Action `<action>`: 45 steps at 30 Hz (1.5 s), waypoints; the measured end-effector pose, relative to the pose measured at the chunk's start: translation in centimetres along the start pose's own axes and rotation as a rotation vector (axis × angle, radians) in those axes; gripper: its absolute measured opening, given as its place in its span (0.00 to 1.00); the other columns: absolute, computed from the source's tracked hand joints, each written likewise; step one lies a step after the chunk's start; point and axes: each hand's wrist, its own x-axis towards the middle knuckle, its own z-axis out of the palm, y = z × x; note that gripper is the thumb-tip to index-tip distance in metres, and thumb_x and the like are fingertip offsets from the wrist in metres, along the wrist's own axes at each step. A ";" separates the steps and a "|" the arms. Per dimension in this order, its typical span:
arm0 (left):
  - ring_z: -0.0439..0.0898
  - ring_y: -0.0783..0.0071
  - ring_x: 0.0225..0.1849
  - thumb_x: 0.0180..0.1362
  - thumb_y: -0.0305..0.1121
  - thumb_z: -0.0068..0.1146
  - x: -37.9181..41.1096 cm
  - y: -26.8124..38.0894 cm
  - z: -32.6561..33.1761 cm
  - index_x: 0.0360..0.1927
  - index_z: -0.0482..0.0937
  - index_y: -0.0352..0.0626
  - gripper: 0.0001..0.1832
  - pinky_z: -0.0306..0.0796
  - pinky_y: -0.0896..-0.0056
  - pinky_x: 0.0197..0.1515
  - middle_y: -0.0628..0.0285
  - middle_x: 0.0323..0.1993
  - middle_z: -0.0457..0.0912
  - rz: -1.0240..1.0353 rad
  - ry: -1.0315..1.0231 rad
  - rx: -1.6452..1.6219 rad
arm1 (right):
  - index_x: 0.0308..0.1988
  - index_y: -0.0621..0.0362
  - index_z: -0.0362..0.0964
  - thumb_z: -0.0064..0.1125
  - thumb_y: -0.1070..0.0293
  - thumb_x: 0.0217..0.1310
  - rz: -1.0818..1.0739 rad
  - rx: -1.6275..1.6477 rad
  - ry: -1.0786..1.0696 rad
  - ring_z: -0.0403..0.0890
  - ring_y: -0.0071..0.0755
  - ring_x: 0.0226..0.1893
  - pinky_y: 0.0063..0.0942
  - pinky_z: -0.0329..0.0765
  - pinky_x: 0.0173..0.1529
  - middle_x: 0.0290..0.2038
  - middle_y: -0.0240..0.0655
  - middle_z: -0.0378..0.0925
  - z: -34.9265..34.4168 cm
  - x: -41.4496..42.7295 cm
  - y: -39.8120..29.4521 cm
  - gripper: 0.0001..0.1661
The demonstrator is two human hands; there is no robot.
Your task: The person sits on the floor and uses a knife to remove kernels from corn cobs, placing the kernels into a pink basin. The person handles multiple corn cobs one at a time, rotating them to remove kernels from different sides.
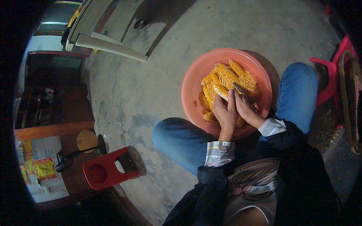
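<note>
An orange plastic basin (195, 73) stands on the floor between my knees, holding several ears of yellow corn (237, 67) and loose kernels (249, 82). Over it, my left hand (225, 111) grips an ear of corn (220, 89) that shows a pale strip along its near side. My right hand (245, 106) lies against the left one, its fingers around a dark, narrow, pointed tool (238, 87). The tool's tip is at the ear's right side. Its handle is mostly hidden by the palm, so its kind cannot be told.
Both of my bent knees flank the basin. A pink plastic stool or chair (329, 73) and a rimmed woven basket (343, 99) stand at the right. A red plastic object (113, 166) is at the lower left, beside a round wooden board (87, 141). A pale-framed piece of furniture (113, 48) is at the upper left.
</note>
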 end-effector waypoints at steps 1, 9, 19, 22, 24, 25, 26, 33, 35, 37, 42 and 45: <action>0.70 0.72 0.18 0.58 0.46 0.54 -0.1 0.2 0.1 0.30 0.73 0.32 0.21 0.63 0.67 0.21 0.52 0.17 0.74 -0.005 -0.004 -0.004 | 0.59 0.61 0.59 0.27 0.52 0.70 -0.030 -0.031 0.020 0.70 0.50 0.53 0.38 0.67 0.55 0.54 0.51 0.67 0.0 0.1 0.2 0.29; 0.69 0.64 0.15 0.61 0.46 0.48 -0.2 -0.8 0.4 0.29 0.71 0.34 0.21 0.62 0.62 0.20 0.48 0.14 0.71 -0.006 -0.041 0.025 | 0.57 0.66 0.59 0.29 0.51 0.69 0.001 -0.016 0.038 0.63 0.43 0.60 0.32 0.58 0.61 0.57 0.50 0.64 0.0 0.1 1.1 0.31; 0.74 0.70 0.29 0.66 0.43 0.40 -0.4 0.5 -0.2 0.34 0.72 0.32 0.21 0.67 0.66 0.32 0.54 0.27 0.77 -0.113 -0.062 -0.255 | 0.56 0.70 0.59 0.30 0.49 0.68 0.004 -0.061 0.144 0.65 0.47 0.58 0.34 0.59 0.60 0.56 0.54 0.64 0.4 0.9 1.8 0.33; 0.74 0.71 0.30 0.66 0.42 0.41 -0.2 0.6 -0.4 0.36 0.72 0.32 0.19 0.67 0.66 0.33 0.54 0.27 0.77 -0.045 0.020 -0.295 | 0.55 0.69 0.60 0.31 0.50 0.68 0.058 -0.117 0.016 0.66 0.49 0.57 0.35 0.61 0.59 0.54 0.56 0.65 -0.1 0.0 0.0 0.33; 0.74 0.69 0.29 0.66 0.41 0.41 -0.1 0.0 -0.5 0.36 0.72 0.33 0.18 0.67 0.66 0.32 0.52 0.27 0.77 -0.087 -0.053 -0.116 | 0.54 0.69 0.61 0.32 0.49 0.68 0.127 -0.049 -0.013 0.66 0.51 0.56 0.35 0.61 0.58 0.53 0.57 0.66 -0.3 -0.2 -1.0 0.32; 0.74 0.69 0.29 0.65 0.41 0.41 -0.1 -0.3 -0.6 0.36 0.72 0.33 0.18 0.67 0.65 0.31 0.51 0.27 0.77 -0.108 -0.091 -0.027 | 0.54 0.69 0.62 0.32 0.49 0.68 0.170 0.008 -0.017 0.66 0.52 0.56 0.36 0.61 0.58 0.52 0.57 0.67 -0.3 -0.2 -1.1 0.32; 0.74 0.68 0.28 0.65 0.41 0.41 -0.1 -0.4 -0.5 0.36 0.71 0.33 0.18 0.67 0.65 0.31 0.50 0.26 0.76 -0.098 -0.082 -0.035 | 0.55 0.68 0.61 0.31 0.48 0.68 0.045 -0.038 0.031 0.66 0.50 0.56 0.36 0.60 0.60 0.53 0.57 0.66 0.0 -0.2 -0.1 0.33; 0.69 0.68 0.22 0.64 0.40 0.44 0.1 1.4 -0.5 0.30 0.68 0.34 0.17 0.65 0.65 0.26 0.53 0.20 0.72 0.040 0.106 -0.253 | 0.62 0.60 0.53 0.35 0.59 0.68 -0.112 -0.182 0.012 0.66 0.56 0.54 0.39 0.58 0.62 0.52 0.60 0.65 0.1 -0.3 1.7 0.27; 0.68 0.68 0.19 0.64 0.40 0.45 0.2 1.3 -0.3 0.28 0.67 0.34 0.17 0.64 0.65 0.24 0.53 0.18 0.71 0.074 0.158 -0.283 | 0.63 0.58 0.51 0.37 0.62 0.66 -0.190 -0.370 -0.022 0.66 0.60 0.53 0.40 0.61 0.60 0.50 0.62 0.66 0.1 -0.1 3.5 0.28; 0.69 0.68 0.21 0.64 0.40 0.45 0.3 0.3 -0.5 0.30 0.67 0.34 0.17 0.66 0.66 0.25 0.53 0.19 0.73 0.006 0.105 -0.252 | 0.63 0.57 0.50 0.39 0.64 0.65 -0.192 -0.417 -0.081 0.68 0.61 0.51 0.40 0.64 0.57 0.49 0.62 0.67 -0.1 0.1 4.3 0.28; 0.72 0.60 0.21 0.65 0.39 0.43 0.1 0.4 -0.8 0.29 0.67 0.35 0.16 0.65 0.61 0.26 0.47 0.20 0.72 0.037 0.100 -0.122 | 0.59 0.64 0.56 0.37 0.60 0.67 -0.059 -0.037 -0.073 0.67 0.54 0.54 0.38 0.63 0.57 0.52 0.57 0.66 0.2 -0.8 1.5 0.26; 0.71 0.56 0.21 0.65 0.39 0.42 0.0 -0.2 -0.5 0.30 0.67 0.35 0.16 0.64 0.60 0.26 0.45 0.20 0.70 0.106 0.113 -0.060 | 0.58 0.67 0.57 0.36 0.61 0.66 -0.038 0.105 -0.057 0.64 0.54 0.56 0.38 0.60 0.60 0.55 0.58 0.63 -0.1 -1.1 -0.1 0.26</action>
